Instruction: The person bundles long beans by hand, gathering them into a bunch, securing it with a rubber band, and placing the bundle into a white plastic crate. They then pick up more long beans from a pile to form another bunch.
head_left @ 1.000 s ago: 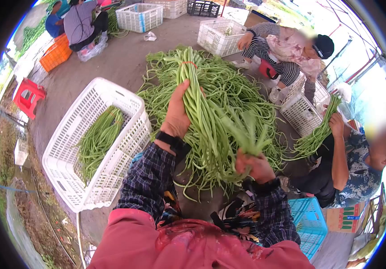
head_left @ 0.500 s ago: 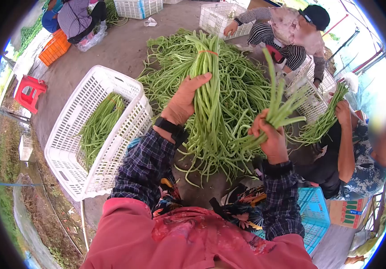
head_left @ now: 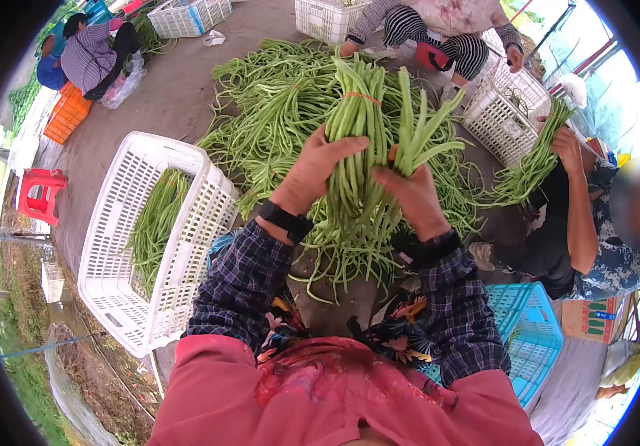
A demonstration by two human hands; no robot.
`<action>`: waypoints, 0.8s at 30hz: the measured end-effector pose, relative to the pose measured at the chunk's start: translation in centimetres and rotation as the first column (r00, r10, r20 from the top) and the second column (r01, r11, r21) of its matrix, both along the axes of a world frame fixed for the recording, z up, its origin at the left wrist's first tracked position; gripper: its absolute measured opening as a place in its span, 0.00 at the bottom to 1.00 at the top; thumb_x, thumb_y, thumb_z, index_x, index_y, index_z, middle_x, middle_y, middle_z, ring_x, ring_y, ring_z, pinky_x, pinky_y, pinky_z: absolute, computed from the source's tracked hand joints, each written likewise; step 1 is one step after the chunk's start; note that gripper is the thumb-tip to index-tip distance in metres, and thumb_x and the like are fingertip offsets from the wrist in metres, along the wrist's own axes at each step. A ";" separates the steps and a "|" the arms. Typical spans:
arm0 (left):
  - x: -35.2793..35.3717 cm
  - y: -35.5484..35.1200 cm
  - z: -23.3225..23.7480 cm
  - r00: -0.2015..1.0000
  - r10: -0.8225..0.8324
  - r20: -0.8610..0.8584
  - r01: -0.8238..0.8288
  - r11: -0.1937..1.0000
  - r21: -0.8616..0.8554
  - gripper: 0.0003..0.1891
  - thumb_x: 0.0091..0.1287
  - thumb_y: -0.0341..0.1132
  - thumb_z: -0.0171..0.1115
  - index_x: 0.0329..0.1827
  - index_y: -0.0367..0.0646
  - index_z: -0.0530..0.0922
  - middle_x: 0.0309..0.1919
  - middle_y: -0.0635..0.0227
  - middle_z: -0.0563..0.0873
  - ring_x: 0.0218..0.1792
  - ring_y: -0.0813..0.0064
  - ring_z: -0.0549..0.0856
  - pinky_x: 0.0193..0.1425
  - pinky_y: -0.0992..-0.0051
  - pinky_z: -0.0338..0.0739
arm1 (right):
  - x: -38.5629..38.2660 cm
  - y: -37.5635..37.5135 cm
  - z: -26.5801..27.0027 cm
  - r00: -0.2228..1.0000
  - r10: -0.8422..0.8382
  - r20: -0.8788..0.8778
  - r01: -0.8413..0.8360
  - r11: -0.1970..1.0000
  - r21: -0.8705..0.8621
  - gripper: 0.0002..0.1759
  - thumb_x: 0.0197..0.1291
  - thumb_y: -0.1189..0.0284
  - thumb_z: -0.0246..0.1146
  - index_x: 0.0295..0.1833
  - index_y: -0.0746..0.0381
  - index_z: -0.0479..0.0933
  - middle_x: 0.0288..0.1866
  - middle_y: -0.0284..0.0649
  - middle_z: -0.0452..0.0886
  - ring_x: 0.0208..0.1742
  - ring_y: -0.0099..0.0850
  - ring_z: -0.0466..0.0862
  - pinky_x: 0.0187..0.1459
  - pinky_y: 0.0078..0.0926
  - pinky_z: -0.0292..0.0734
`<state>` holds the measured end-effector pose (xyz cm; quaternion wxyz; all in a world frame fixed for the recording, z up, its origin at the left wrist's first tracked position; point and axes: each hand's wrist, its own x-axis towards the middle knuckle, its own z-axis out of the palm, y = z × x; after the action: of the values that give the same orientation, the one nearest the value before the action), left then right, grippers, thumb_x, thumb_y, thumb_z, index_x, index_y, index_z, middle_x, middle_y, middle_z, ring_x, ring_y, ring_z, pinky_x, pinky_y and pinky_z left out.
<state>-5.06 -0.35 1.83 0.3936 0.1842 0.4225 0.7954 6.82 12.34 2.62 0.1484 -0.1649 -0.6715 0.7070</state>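
My left hand [head_left: 329,165] is closed around a thick bundle of long green beans [head_left: 355,123], which has a red band near its top ends. Close beside it on the right, my right hand [head_left: 411,195] grips a smaller loose bunch of long beans [head_left: 418,137], its ends fanning upward. The two bunches are side by side and seem to touch. Below and beyond both hands, a large pile of long beans [head_left: 268,111] is spread over the ground. The lower ends of the held beans hang over the pile and blend into it.
On the left a white crate [head_left: 104,245] holds beans, with a red stool [head_left: 39,195] beyond. A blue crate [head_left: 539,338] stands at my right. A co-worker at right holds beans [head_left: 539,160] near another white crate [head_left: 509,104]. Other people crouch at the back.
My right hand has moved left and up, bringing its loose bunch against the banded bundle. My left hand has shifted slightly right. The view has turned a little.
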 end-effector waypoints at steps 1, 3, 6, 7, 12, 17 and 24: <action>-0.1 -0.5 0.4 1.000 -0.001 0.004 0.001 1.000 0.000 0.16 0.59 0.30 0.62 0.50 0.37 0.74 0.39 0.65 0.83 0.36 0.74 0.84 0.39 0.76 0.80 | 0.1 0.5 0.1 1.000 -0.001 0.004 0.001 1.000 0.000 0.16 0.50 0.79 0.69 0.42 0.61 0.69 0.33 0.27 0.72 0.32 0.16 0.72 0.32 0.14 0.68; -0.1 -1.1 1.6 0.985 -0.070 0.155 0.067 0.997 0.024 0.17 0.59 0.30 0.62 0.52 0.38 0.73 0.37 0.68 0.82 0.34 0.76 0.83 0.38 0.76 0.81 | 0.2 1.7 0.2 0.996 0.001 -0.087 -0.017 0.984 -0.179 0.15 0.51 0.78 0.68 0.43 0.60 0.70 0.32 0.27 0.74 0.30 0.18 0.75 0.30 0.15 0.68; -0.3 -1.3 1.1 0.970 -0.130 0.203 0.118 0.990 0.072 0.17 0.61 0.32 0.58 0.53 0.36 0.72 0.40 0.64 0.83 0.36 0.73 0.84 0.41 0.74 0.82 | 0.5 2.9 -0.7 0.973 0.115 -0.199 -0.176 0.930 -0.322 0.13 0.55 0.75 0.65 0.45 0.59 0.70 0.37 0.35 0.81 0.34 0.21 0.80 0.28 0.14 0.69; -0.3 -1.4 1.0 0.952 -0.185 0.245 0.160 0.980 0.120 0.18 0.62 0.33 0.58 0.54 0.34 0.72 0.41 0.62 0.83 0.37 0.72 0.85 0.42 0.74 0.82 | 0.6 2.9 -0.7 0.944 0.220 -0.247 -0.295 0.899 -0.324 0.13 0.57 0.75 0.64 0.46 0.59 0.70 0.40 0.39 0.82 0.37 0.22 0.81 0.28 0.14 0.70; -0.4 -2.1 0.8 0.968 -0.205 0.142 0.190 0.975 0.116 0.21 0.61 0.41 0.58 0.51 0.32 0.74 0.41 0.57 0.84 0.39 0.67 0.85 0.47 0.70 0.80 | 1.1 2.2 -0.1 0.946 0.226 -0.232 -0.289 0.913 -0.288 0.12 0.57 0.74 0.64 0.46 0.59 0.71 0.42 0.42 0.82 0.40 0.23 0.82 0.28 0.14 0.71; -0.8 -3.4 0.6 0.966 -0.249 0.074 0.241 0.965 0.099 0.23 0.61 0.41 0.58 0.52 0.31 0.73 0.42 0.56 0.83 0.39 0.67 0.85 0.47 0.70 0.81 | 1.6 2.1 0.8 0.965 0.159 -0.208 -0.200 0.961 -0.193 0.12 0.57 0.76 0.63 0.47 0.60 0.72 0.38 0.39 0.82 0.40 0.22 0.82 0.28 0.13 0.69; 0.3 -3.6 0.1 0.956 -0.193 0.219 0.173 0.979 0.108 0.26 0.61 0.43 0.59 0.55 0.30 0.70 0.44 0.52 0.82 0.42 0.62 0.84 0.49 0.65 0.80 | 1.6 1.1 1.7 0.990 0.086 -0.113 -0.091 0.995 -0.045 0.14 0.59 0.71 0.64 0.49 0.64 0.74 0.31 0.33 0.79 0.31 0.18 0.78 0.29 0.14 0.69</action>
<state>-4.81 -3.90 1.90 0.5030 0.1471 0.3205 0.7891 8.47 13.46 4.28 0.1497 -0.0990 -0.6510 0.7375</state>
